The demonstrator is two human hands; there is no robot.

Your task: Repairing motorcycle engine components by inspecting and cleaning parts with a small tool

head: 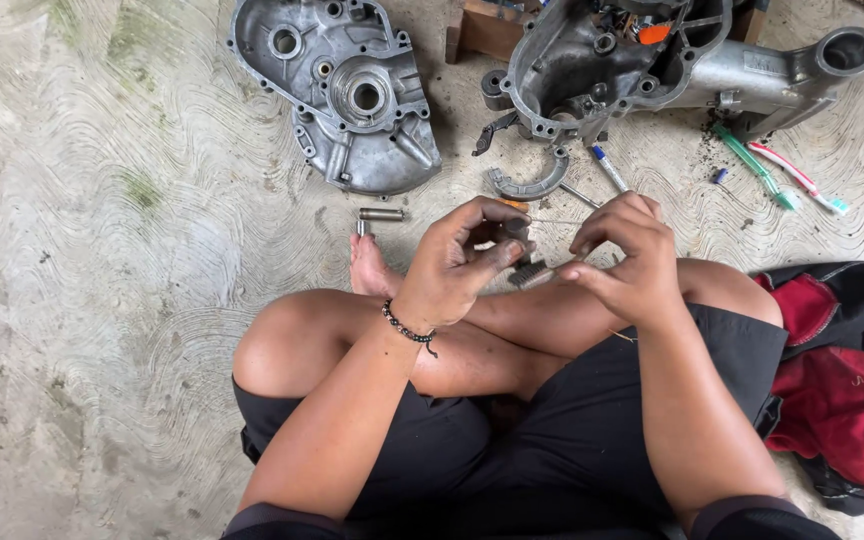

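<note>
I sit cross-legged on a concrete floor. My left hand (462, 260), with a bead bracelet on the wrist, pinches a small dark metal part (515, 232) between thumb and fingers. My right hand (624, 250) grips a small wire brush (532, 273) whose bristled head touches that part. Both hands meet above my crossed shins. What the small part is exactly cannot be made out.
An engine case half (337, 90) lies ahead on the left, a larger engine casing (652, 60) on the right by a wooden block (482, 30). A curved brake shoe (532, 185), a metal pin (380, 214), a pen (609, 167) and two toothbrushes (777, 175) lie on the floor. A red-black bag (847, 380) sits at my right.
</note>
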